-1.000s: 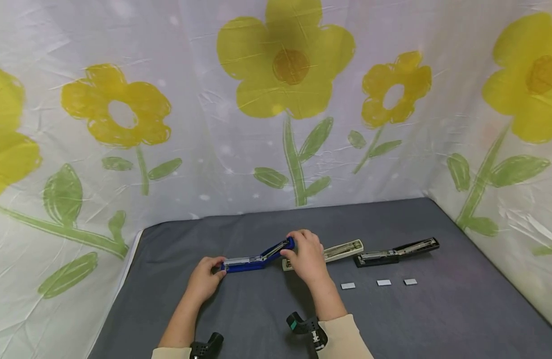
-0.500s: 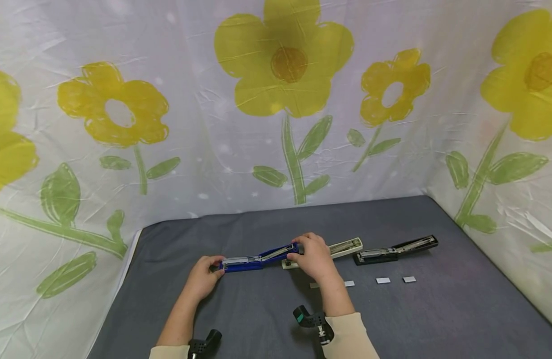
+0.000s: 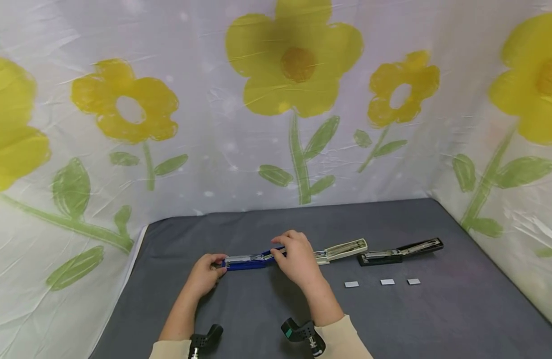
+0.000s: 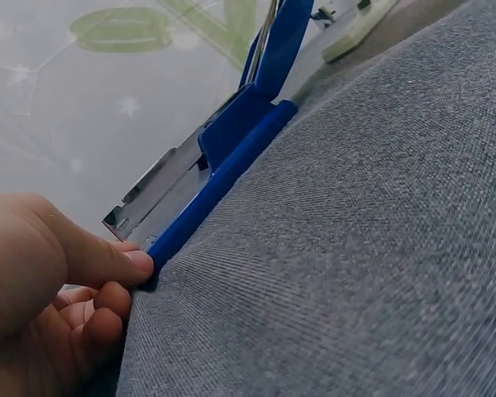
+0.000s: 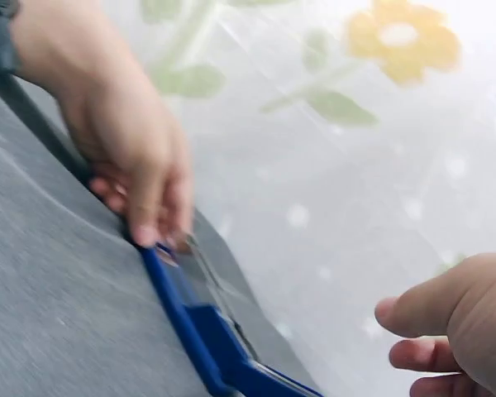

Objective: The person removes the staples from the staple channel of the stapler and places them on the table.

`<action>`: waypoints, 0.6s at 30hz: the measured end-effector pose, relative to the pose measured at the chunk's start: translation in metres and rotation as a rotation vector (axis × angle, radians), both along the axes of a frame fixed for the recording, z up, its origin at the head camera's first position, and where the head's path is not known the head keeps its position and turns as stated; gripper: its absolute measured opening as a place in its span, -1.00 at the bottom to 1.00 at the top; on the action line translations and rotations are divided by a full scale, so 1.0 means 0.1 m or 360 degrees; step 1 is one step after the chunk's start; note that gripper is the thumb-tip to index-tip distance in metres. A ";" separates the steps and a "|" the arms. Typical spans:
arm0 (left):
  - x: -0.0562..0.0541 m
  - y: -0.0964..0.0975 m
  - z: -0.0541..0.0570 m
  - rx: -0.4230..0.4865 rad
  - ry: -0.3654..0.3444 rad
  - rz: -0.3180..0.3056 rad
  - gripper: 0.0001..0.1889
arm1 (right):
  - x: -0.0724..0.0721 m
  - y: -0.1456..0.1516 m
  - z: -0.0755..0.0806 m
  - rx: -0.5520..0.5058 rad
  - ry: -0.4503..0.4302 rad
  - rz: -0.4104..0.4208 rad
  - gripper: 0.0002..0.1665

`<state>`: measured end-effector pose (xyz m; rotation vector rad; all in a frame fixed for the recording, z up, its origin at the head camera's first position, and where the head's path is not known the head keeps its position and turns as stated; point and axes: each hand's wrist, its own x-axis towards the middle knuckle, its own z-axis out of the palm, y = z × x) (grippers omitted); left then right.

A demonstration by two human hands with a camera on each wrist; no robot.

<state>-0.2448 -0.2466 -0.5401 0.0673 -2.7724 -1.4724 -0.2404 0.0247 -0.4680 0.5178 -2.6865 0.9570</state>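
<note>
A blue stapler (image 3: 244,262) lies unfolded on the grey cloth, its metal staple channel showing. My left hand (image 3: 203,275) pinches its left end; in the left wrist view the thumb (image 4: 136,263) presses on the blue base edge. Above the stapler's raised right half is my right hand (image 3: 298,259), hiding part of it in the head view. From the right wrist, that hand (image 5: 467,327) shows thumb and fingers spread apart, with nothing between them and a gap to the stapler.
Right of my right hand lies an unfolded cream stapler (image 3: 345,250), then an unfolded black stapler (image 3: 401,252). Small pale strips, probably staples (image 3: 351,284), lie in a row in front of them. A flower-printed curtain (image 3: 213,149) encloses the cloth-covered table (image 3: 392,324).
My right hand first lowered the stapler's raised half rightward, then let go of its end and moved left over it. My left hand kept its pinch on the blue stapler.
</note>
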 end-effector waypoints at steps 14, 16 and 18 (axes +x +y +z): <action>0.01 0.03 0.01 0.0137 -0.0023 0.0037 -0.65 | -0.05 -0.44 -0.15 0.0166 -0.0271 0.0153 -0.83; 0.02 0.03 0.01 0.0147 -0.0019 0.0040 -0.65 | -0.06 -0.49 -0.18 0.0200 -0.0290 0.0143 -0.83; 0.03 0.02 0.02 0.0158 -0.0020 0.0047 -0.65 | -0.07 -0.54 -0.19 0.0243 -0.0290 0.0129 -0.84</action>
